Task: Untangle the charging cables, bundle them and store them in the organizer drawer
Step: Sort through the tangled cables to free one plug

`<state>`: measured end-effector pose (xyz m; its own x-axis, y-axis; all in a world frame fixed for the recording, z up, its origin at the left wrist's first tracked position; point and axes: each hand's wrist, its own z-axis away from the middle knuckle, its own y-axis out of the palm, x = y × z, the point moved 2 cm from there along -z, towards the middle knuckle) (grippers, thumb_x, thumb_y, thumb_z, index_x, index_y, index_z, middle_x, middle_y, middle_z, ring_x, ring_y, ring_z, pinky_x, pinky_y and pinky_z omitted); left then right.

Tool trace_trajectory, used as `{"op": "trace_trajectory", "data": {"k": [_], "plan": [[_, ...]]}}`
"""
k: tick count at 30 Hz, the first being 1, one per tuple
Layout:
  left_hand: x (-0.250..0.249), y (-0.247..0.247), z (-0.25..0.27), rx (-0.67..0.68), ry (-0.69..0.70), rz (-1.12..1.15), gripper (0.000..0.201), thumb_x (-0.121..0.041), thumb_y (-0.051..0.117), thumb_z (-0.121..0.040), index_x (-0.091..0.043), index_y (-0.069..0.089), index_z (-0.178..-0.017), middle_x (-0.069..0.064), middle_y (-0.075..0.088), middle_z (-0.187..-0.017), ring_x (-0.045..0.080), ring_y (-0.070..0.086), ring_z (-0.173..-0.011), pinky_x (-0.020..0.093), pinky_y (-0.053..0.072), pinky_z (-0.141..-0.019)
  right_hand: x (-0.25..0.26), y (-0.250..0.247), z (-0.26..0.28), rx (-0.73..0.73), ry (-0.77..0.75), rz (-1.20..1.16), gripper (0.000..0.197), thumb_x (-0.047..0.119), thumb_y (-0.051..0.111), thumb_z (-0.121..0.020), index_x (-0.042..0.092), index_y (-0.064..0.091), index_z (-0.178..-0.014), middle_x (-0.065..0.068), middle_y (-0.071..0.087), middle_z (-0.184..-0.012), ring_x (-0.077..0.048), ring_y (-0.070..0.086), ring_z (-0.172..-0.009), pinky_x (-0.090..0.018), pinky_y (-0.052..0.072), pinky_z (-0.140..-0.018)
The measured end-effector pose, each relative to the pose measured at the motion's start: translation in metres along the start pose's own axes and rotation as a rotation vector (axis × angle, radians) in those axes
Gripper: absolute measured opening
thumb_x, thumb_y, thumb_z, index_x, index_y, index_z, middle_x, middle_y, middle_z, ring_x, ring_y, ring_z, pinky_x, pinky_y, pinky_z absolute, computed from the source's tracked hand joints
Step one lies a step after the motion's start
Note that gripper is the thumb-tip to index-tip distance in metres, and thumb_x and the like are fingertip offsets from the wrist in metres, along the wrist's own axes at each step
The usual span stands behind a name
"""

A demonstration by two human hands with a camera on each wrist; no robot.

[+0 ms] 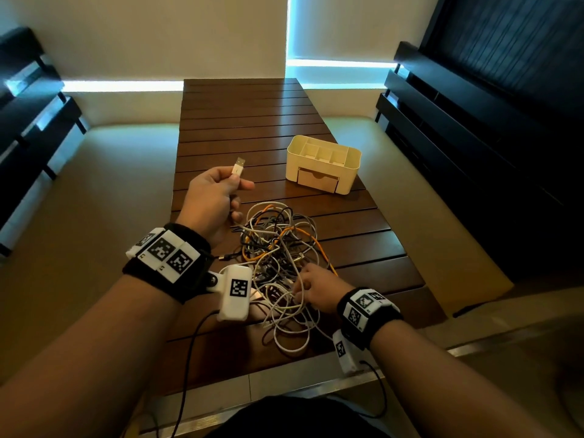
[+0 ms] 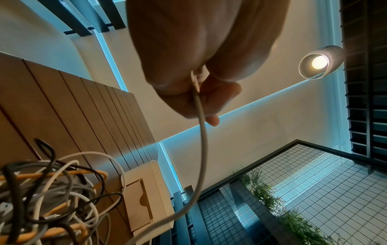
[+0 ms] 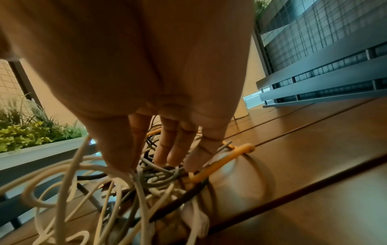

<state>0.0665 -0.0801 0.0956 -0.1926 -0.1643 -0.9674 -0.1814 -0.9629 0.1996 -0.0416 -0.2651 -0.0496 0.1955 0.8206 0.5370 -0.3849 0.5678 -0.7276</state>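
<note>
A tangle of white, grey, black and orange charging cables (image 1: 278, 248) lies on the slatted wooden table (image 1: 246, 115). My left hand (image 1: 235, 181) is raised above the table and pinches the white USB plug (image 1: 237, 167) of one cable. That white cable (image 2: 203, 149) hangs from the fingers in a loose curve down to the tangle (image 2: 52, 199). My right hand (image 1: 311, 289) reaches into the near side of the pile. Its thumb (image 3: 117, 157) and forefinger close on a white cable in the tangle (image 3: 146, 190); the other fingers point down onto the cables. The cream organizer (image 1: 322, 164) stands beyond, its front drawer (image 1: 317, 180) closed.
The organizer (image 2: 146, 190) sits near the table's right edge, its top compartments showing nothing inside. Dark slatted benches flank the table on both sides. A planter with greenery (image 3: 31, 136) shows at the left in the right wrist view. A wall lamp (image 2: 320, 62) shines above.
</note>
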Motion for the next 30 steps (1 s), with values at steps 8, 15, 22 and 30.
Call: {"op": "trace_trajectory", "data": {"k": [8,15,22,30], "plan": [[0.011,-0.015,-0.009,-0.052,-0.013,-0.070,0.016,-0.012,0.045,-0.105,-0.011,0.058,-0.113,0.003,0.069,-0.087,0.006,0.040,-0.048,0.019,0.033,-0.039,0.001,-0.038,0.037,-0.142,0.092,-0.152,0.005,0.020,0.067,-0.091,0.020,0.072,-0.090,0.001,0.071,-0.093,-0.016,0.070,-0.083,-0.034,0.061,-0.075],[0.005,-0.021,-0.020,-0.175,0.012,-0.043,0.014,-0.014,0.043,-0.105,-0.020,0.056,-0.105,0.003,0.069,-0.091,0.006,0.041,-0.048,0.019,0.034,-0.041,-0.011,-0.035,0.085,0.455,0.296,0.061,0.019,0.014,0.072,-0.085,0.006,0.071,-0.103,-0.009,0.076,-0.097,-0.022,0.072,-0.087,-0.035,0.057,-0.078],[0.012,-0.010,-0.014,-0.055,0.023,-0.245,0.016,-0.017,0.046,-0.104,-0.020,0.062,-0.105,0.000,0.073,-0.093,0.005,0.045,-0.049,0.021,0.039,-0.041,-0.006,-0.042,0.069,0.189,0.264,0.282,0.024,0.034,0.069,-0.088,0.025,0.072,-0.109,0.001,0.069,-0.110,-0.019,0.064,-0.102,-0.037,0.055,-0.087],[0.027,0.011,0.016,0.102,-0.039,-0.254,0.015,-0.014,0.046,-0.105,-0.011,0.060,-0.107,0.008,0.073,-0.091,0.008,0.048,-0.049,0.024,0.044,-0.043,0.055,-0.037,0.033,-0.187,-0.063,-0.242,0.049,0.030,0.067,-0.093,0.029,0.050,-0.139,0.006,0.058,-0.127,-0.010,0.060,-0.102,-0.033,0.053,-0.091]]}}
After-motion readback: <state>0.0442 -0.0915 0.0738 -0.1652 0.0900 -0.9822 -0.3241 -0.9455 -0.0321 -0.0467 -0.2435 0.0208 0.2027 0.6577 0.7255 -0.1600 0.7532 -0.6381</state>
